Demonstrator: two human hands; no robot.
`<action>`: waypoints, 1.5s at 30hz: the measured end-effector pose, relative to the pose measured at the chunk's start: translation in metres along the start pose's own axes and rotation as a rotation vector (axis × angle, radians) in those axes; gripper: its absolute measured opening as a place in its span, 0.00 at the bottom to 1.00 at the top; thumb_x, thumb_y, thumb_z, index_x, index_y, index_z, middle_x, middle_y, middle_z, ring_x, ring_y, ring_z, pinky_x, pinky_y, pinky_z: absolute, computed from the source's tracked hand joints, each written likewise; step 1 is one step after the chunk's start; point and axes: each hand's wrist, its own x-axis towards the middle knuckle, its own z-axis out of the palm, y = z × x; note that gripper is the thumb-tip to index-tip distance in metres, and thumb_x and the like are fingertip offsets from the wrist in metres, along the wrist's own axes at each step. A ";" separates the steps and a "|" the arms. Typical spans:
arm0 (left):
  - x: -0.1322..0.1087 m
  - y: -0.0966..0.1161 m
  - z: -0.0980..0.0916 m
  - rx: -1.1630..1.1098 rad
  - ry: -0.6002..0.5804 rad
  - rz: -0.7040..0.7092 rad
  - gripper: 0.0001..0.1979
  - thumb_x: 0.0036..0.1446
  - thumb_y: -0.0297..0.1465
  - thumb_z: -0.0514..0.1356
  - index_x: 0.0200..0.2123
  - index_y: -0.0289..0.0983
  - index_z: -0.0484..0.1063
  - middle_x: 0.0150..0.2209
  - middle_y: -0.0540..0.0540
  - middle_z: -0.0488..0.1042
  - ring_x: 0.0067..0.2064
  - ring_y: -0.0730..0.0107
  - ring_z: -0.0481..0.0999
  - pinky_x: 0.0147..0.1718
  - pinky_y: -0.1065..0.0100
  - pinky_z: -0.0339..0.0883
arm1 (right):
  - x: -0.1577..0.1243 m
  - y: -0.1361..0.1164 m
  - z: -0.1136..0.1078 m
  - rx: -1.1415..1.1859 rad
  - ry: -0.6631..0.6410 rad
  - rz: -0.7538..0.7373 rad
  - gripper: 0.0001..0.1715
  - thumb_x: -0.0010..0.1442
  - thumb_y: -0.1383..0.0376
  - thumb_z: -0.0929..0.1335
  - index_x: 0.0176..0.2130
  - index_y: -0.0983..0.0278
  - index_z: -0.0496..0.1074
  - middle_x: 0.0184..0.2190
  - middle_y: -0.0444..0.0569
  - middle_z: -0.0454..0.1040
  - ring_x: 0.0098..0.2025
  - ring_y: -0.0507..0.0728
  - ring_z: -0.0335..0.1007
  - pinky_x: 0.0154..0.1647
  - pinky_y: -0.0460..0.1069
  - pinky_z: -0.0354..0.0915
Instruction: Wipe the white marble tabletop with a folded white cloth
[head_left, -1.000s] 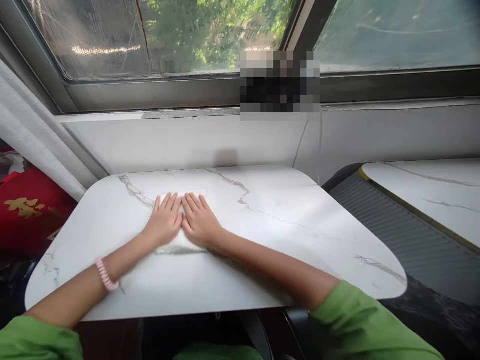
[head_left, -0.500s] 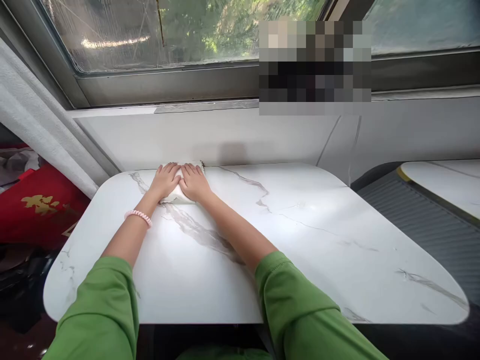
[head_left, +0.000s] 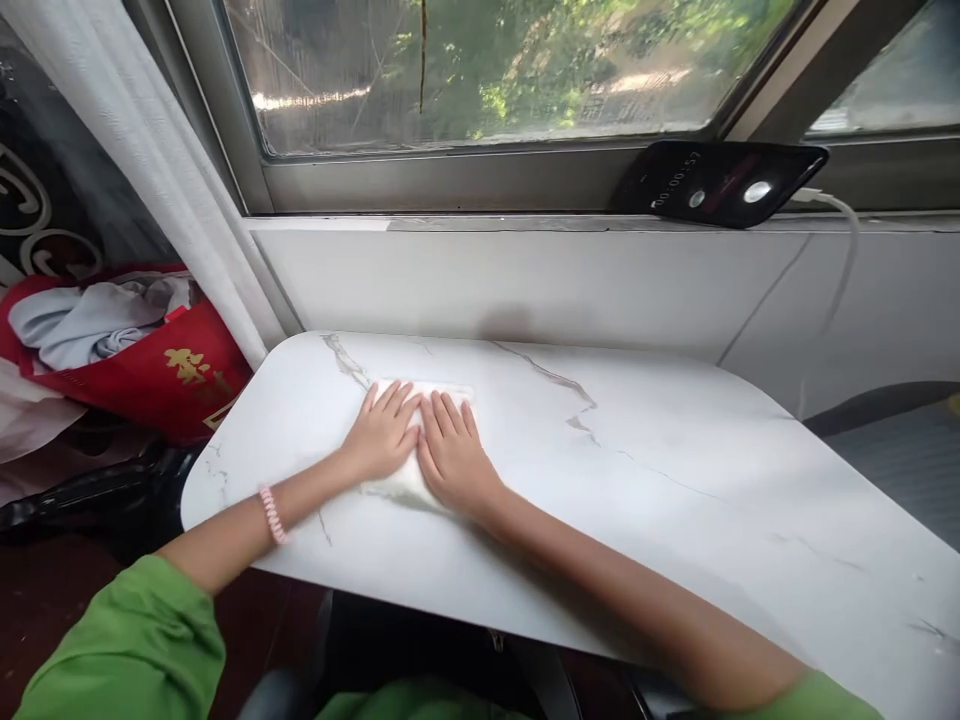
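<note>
"Bag (head_left: 169,395) at far left?"

"Red, with gold marks, full of pale grey clothes (head_left: 97,320). Next to it, white curtain (head_left: 146,130), slanting down to the back left corner of the table (head_left: 277,440)."

"And then?"

"Green sleeve (head_left: 139,640), pink band (head_left: 272,516) around the wrist, then left hand (head_left: 381,438): palm down on the cloth (head_left: 406,484), fingers straight, flat and slightly spread."

"Cloth where, exactly?"

"Flat on the white tabletop, toward the left part, well in from the front edge; partly covered by both hands."

"Right hand (head_left: 455,458)?"

"Just beside the left, palm down on the same cloth, fingers straight and flat. Thumbs close to each other; touching or apart, cannot tell."

"Farther right?"

"Black phone (head_left: 739,185), leaning against the window frame (head_left: 450,180), timer at 00:00:57. From its right end, white cable (head_left: 851,235), hanging down before the wall (head_left: 637,290)."
</note>
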 end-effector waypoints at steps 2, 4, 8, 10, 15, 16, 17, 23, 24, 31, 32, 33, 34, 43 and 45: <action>-0.032 0.018 -0.006 -0.014 0.024 -0.032 0.24 0.64 0.31 0.44 0.62 0.34 0.56 0.64 0.41 0.54 0.66 0.59 0.48 0.64 0.50 0.38 | -0.026 -0.012 -0.009 0.017 0.001 -0.081 0.32 0.64 0.66 0.53 0.63 0.80 0.53 0.64 0.66 0.51 0.67 0.67 0.40 0.63 0.68 0.45; -0.062 0.036 -0.012 -0.013 0.026 -0.057 0.24 0.64 0.32 0.44 0.62 0.33 0.55 0.65 0.40 0.53 0.67 0.58 0.45 0.64 0.49 0.38 | -0.048 -0.022 -0.020 0.042 -0.008 -0.163 0.33 0.63 0.66 0.54 0.64 0.78 0.51 0.64 0.65 0.51 0.67 0.67 0.38 0.63 0.69 0.45; -0.097 0.056 -0.019 0.003 0.004 -0.057 0.26 0.64 0.31 0.43 0.64 0.31 0.50 0.66 0.39 0.50 0.67 0.56 0.41 0.64 0.47 0.36 | -0.068 -0.031 -0.037 0.088 -0.074 -0.288 0.34 0.62 0.66 0.56 0.65 0.76 0.50 0.64 0.63 0.50 0.68 0.67 0.36 0.63 0.70 0.47; -0.098 0.053 -0.019 0.005 -0.012 -0.064 0.27 0.64 0.31 0.43 0.64 0.30 0.49 0.66 0.39 0.50 0.67 0.57 0.41 0.64 0.47 0.36 | -0.062 -0.031 -0.037 0.096 -0.092 -0.311 0.33 0.62 0.66 0.56 0.63 0.78 0.52 0.64 0.65 0.50 0.67 0.68 0.36 0.63 0.70 0.46; -0.058 0.005 -0.015 0.027 -0.047 -0.162 0.26 0.63 0.30 0.42 0.63 0.28 0.52 0.65 0.37 0.52 0.67 0.57 0.45 0.63 0.46 0.37 | -0.003 -0.029 -0.009 0.101 -0.091 -0.261 0.33 0.63 0.64 0.54 0.63 0.80 0.53 0.64 0.66 0.50 0.67 0.69 0.41 0.64 0.68 0.42; -0.046 -0.010 -0.014 0.032 -0.049 -0.192 0.26 0.63 0.30 0.42 0.62 0.28 0.53 0.65 0.37 0.53 0.67 0.57 0.46 0.63 0.47 0.36 | 0.015 -0.029 -0.001 0.097 -0.091 -0.245 0.33 0.63 0.64 0.54 0.63 0.80 0.53 0.64 0.66 0.51 0.66 0.69 0.42 0.64 0.67 0.41; -0.033 -0.026 -0.013 0.036 -0.051 -0.217 0.25 0.62 0.29 0.43 0.62 0.28 0.54 0.64 0.37 0.53 0.66 0.57 0.47 0.63 0.47 0.36 | 0.033 -0.028 0.007 0.091 -0.088 -0.225 0.33 0.63 0.64 0.54 0.63 0.80 0.53 0.64 0.66 0.51 0.66 0.69 0.42 0.64 0.66 0.41; 0.040 -0.120 -0.011 0.047 -0.070 -0.192 0.23 0.64 0.26 0.44 0.61 0.27 0.54 0.64 0.38 0.54 0.65 0.61 0.50 0.63 0.52 0.36 | 0.139 -0.027 0.050 0.088 -0.053 -0.095 0.33 0.64 0.64 0.55 0.62 0.81 0.53 0.63 0.67 0.53 0.65 0.68 0.45 0.64 0.64 0.39; 0.049 -0.130 -0.011 0.047 -0.072 -0.183 0.23 0.64 0.26 0.44 0.61 0.27 0.53 0.64 0.38 0.55 0.65 0.62 0.50 0.63 0.53 0.36 | 0.152 -0.027 0.055 0.093 -0.051 -0.076 0.32 0.64 0.64 0.55 0.62 0.81 0.53 0.63 0.68 0.53 0.65 0.67 0.45 0.64 0.64 0.38; 0.073 -0.154 -0.013 0.081 -0.031 -0.197 0.20 0.65 0.26 0.42 0.59 0.29 0.56 0.62 0.40 0.58 0.63 0.66 0.54 0.63 0.56 0.40 | 0.188 -0.023 0.071 0.098 -0.006 -0.031 0.31 0.64 0.65 0.55 0.61 0.81 0.55 0.62 0.67 0.55 0.64 0.66 0.46 0.64 0.63 0.38; 0.072 -0.153 -0.012 0.086 -0.023 -0.198 0.21 0.65 0.26 0.42 0.59 0.30 0.56 0.63 0.40 0.57 0.64 0.66 0.53 0.63 0.57 0.40 | 0.187 -0.023 0.072 0.100 0.004 -0.034 0.31 0.64 0.65 0.55 0.61 0.81 0.55 0.62 0.67 0.55 0.64 0.66 0.46 0.64 0.63 0.39; 0.069 -0.152 -0.012 0.090 -0.017 -0.198 0.21 0.66 0.27 0.41 0.60 0.30 0.56 0.63 0.40 0.57 0.64 0.67 0.53 0.63 0.57 0.39 | 0.185 -0.023 0.072 0.100 0.013 -0.041 0.30 0.64 0.65 0.55 0.61 0.80 0.55 0.62 0.67 0.55 0.65 0.66 0.46 0.64 0.63 0.40; 0.065 -0.149 -0.011 0.092 -0.012 -0.199 0.21 0.66 0.27 0.41 0.60 0.31 0.56 0.63 0.40 0.56 0.64 0.67 0.52 0.63 0.57 0.39 | 0.181 -0.024 0.072 0.099 0.019 -0.047 0.30 0.64 0.65 0.54 0.61 0.80 0.55 0.62 0.67 0.55 0.65 0.66 0.46 0.64 0.64 0.40; -0.031 -0.097 -0.020 0.112 0.024 -0.245 0.24 0.65 0.30 0.39 0.61 0.29 0.56 0.64 0.37 0.54 0.66 0.59 0.49 0.63 0.51 0.39 | 0.097 -0.064 0.043 0.108 0.004 -0.236 0.32 0.65 0.63 0.54 0.62 0.80 0.55 0.62 0.68 0.54 0.65 0.68 0.45 0.64 0.65 0.40; -0.070 -0.083 -0.027 0.123 0.051 -0.260 0.25 0.64 0.30 0.38 0.62 0.31 0.55 0.63 0.37 0.56 0.66 0.59 0.50 0.63 0.49 0.41 | 0.072 -0.084 0.033 0.152 0.014 -0.288 0.32 0.65 0.63 0.55 0.61 0.81 0.56 0.62 0.69 0.54 0.65 0.69 0.45 0.64 0.66 0.40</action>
